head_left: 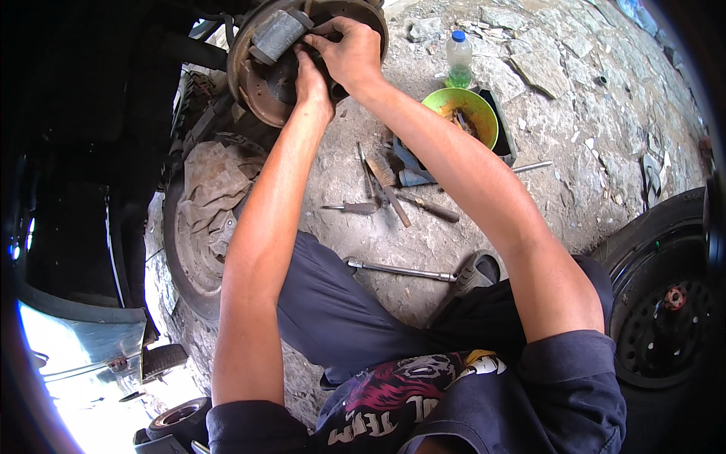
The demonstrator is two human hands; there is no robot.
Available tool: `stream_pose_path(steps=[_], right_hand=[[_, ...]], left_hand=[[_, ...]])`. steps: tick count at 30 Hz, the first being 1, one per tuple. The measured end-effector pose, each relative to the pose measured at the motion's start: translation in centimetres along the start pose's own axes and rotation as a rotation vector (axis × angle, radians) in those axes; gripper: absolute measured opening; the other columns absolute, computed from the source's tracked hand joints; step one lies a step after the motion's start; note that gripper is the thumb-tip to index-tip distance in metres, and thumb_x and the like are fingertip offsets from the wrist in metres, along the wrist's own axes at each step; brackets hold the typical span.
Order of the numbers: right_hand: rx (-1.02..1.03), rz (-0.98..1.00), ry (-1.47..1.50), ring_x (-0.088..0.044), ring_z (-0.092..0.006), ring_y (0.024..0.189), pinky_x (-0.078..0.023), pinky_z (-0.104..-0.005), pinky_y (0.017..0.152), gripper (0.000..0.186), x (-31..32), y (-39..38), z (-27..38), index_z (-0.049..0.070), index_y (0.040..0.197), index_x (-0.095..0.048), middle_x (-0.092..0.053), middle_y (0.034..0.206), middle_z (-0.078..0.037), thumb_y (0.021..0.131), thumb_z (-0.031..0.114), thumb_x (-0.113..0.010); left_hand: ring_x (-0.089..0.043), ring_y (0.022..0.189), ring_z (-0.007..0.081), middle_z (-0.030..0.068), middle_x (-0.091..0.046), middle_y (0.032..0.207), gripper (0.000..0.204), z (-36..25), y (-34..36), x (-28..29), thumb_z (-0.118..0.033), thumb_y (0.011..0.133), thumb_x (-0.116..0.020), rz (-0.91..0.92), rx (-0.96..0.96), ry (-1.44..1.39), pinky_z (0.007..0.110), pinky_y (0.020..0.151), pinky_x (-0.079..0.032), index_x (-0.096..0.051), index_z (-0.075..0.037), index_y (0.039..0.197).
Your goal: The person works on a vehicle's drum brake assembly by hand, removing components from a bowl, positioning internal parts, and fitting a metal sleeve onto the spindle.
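Note:
At the top, a round rusty brake backing plate [283, 106] carries a grey metal cylinder [281, 36]. My right hand [349, 54] reaches to the cylinder's right end, thumb and fingers pinched together. Whatever sits in that pinch is too small to make out. Just below it, my left hand [312, 85] is raised in front of the plate, its fingertips close to the same end of the cylinder. The left fingers are closed and partly hidden, so what they grip does not show.
On the stony ground lie a wooden-handled brush [387, 189], screwdrivers [354, 207] and a long metal wrench [401, 269]. A green bowl [490, 125] stands near a plastic bottle [459, 60]. A cloth [215, 181] drapes a wheel at left; another wheel [662, 303] is at right.

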State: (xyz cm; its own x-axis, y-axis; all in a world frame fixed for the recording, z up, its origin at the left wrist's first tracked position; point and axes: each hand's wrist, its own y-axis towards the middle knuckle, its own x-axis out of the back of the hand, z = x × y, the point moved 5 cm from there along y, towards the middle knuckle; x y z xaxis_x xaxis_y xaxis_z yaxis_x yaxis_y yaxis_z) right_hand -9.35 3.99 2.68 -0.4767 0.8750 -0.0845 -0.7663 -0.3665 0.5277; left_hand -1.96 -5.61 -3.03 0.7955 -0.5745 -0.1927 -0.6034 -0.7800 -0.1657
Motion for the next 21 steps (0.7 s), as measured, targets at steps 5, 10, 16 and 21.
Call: stream_pose_path(steps=[5,10,16,21], right_hand=[[-0.032,0.04,-0.013,-0.073,-0.0216,0.072,-0.057,-0.0316,0.071,0.023,0.0,0.0,-0.3,0.004,0.092,-0.079,-0.075,0.082,-0.014,0.079,0.023,-0.084],[-0.047,0.055,-0.034,-0.073,-0.0218,0.073,-0.057,-0.0321,0.073,0.026,0.0,0.1,-0.5,0.005,0.092,-0.079,-0.075,0.083,-0.014,0.078,0.026,-0.084],[-0.105,0.07,0.018,-0.074,-0.0228,0.075,-0.057,-0.0336,0.074,0.026,-0.1,0.1,-0.3,0.006,0.092,-0.079,-0.075,0.083,-0.013,0.078,0.027,-0.084],[-0.103,0.048,0.015,-0.074,-0.0232,0.076,-0.057,-0.034,0.074,0.025,0.2,0.4,-0.7,0.006,0.093,-0.079,-0.075,0.083,-0.014,0.079,0.026,-0.083]], left_hand=[[-0.048,0.135,0.0278,0.0116,-0.044,0.151,0.08,0.5,0.7,0.4,-0.071,0.1,-0.015,-0.006,0.007,0.02,0.046,0.11,-0.044,-0.033,-0.014,0.154],[-0.049,0.134,0.0272,0.0118,-0.046,0.149,0.081,0.6,1.1,0.5,-0.071,0.1,-0.015,-0.034,0.027,0.044,0.045,0.109,-0.045,-0.034,-0.014,0.153],[-0.05,0.133,0.0277,0.0125,-0.046,0.148,0.081,0.5,1.2,1.1,-0.071,0.1,-0.015,-0.063,-0.004,0.031,0.046,0.108,-0.046,-0.034,-0.013,0.153],[-0.048,0.135,0.0287,0.0134,-0.045,0.15,0.081,0.2,0.4,0.0,-0.07,0.1,-0.014,-0.067,0.007,0.013,0.046,0.11,-0.044,-0.033,-0.012,0.153]])
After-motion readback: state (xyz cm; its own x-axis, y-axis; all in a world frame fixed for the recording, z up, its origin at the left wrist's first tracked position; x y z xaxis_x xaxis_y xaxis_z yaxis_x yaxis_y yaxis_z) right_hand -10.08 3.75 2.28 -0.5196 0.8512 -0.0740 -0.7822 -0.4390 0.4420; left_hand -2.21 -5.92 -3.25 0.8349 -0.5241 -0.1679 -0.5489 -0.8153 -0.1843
